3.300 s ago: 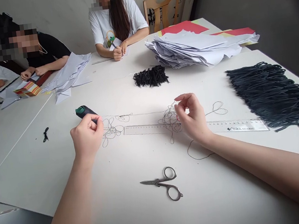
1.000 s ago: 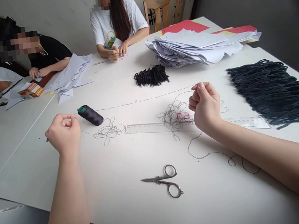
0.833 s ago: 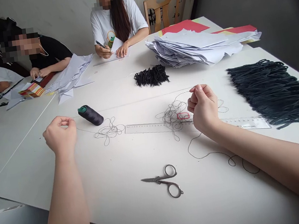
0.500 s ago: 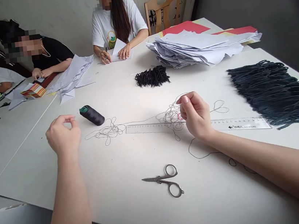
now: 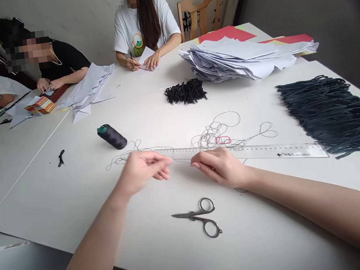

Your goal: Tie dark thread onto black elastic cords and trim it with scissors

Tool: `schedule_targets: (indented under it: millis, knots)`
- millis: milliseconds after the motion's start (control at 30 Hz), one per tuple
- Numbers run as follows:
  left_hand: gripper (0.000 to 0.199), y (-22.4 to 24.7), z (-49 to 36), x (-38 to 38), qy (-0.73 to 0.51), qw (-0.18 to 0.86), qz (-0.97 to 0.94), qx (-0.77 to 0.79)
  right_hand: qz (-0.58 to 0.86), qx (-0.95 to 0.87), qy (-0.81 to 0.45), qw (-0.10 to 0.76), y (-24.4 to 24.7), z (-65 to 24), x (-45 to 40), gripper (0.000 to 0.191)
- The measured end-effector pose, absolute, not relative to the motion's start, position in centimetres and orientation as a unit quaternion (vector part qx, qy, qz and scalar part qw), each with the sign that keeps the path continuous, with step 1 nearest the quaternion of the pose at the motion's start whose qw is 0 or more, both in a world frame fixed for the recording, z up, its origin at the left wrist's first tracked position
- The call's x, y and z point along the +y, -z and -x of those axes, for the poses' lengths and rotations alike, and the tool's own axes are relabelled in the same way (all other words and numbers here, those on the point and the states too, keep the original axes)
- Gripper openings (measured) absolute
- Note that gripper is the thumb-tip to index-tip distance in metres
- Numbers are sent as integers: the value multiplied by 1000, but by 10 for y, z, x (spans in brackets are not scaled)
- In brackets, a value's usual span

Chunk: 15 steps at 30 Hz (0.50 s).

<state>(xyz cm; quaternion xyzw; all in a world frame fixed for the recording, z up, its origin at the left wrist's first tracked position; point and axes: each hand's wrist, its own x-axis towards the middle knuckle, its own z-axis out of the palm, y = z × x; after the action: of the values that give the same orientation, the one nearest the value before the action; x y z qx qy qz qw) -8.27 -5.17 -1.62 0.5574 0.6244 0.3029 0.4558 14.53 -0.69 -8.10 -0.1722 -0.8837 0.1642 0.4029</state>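
My left hand (image 5: pixel 146 170) is closed in a pinch above the near side of the ruler's left end. My right hand (image 5: pixel 220 167) is closed too, thumb against fingers, just in front of the ruler (image 5: pixel 288 151). Between them a fine dark thread (image 5: pixel 181 159) runs, pinched at both ends; the exact grip is hard to see. More of it lies in a loose tangle (image 5: pixel 211 133) behind my right hand. A spool of black thread (image 5: pixel 113 137) lies beyond my left hand. Scissors (image 5: pixel 193 216) rest with their handles apart, nearer to me than both hands.
Black looped cords (image 5: pixel 326 111) lie in a wide pile at right, with a smaller black bundle (image 5: pixel 186 92) farther back. A small black knotted cord (image 5: pixel 61 158) is at left. Beyond are a paper stack (image 5: pixel 236 59) and several people seated around the table.
My left hand has moved right and toward me, uncovering the small knotted cord. My right hand has come left and down, so the hands are now close together.
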Motion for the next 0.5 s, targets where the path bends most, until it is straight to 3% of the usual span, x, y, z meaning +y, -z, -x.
schedule_targets:
  millis: [133,233,367,467,500]
  knots:
    - [17,-2,132,-40,-425,131,-530,722,256,-841,-200,432,83,-148,-1,16]
    - [11,-11,162,-39,-325,-98,-494,801,326,-800,-214,456,86,-147,2,20]
    - [11,-13,168,-44,-209,-116,-468,851,335,-795,-206,462,85,-145,5,18]
    - [24,-7,141,-49,-278,-73,-546,787,300,-828,-189,434,84,-144,3,14]
    - [26,-4,129,-51,-308,1,-577,756,281,-843,-179,422,84,-144,2,13]
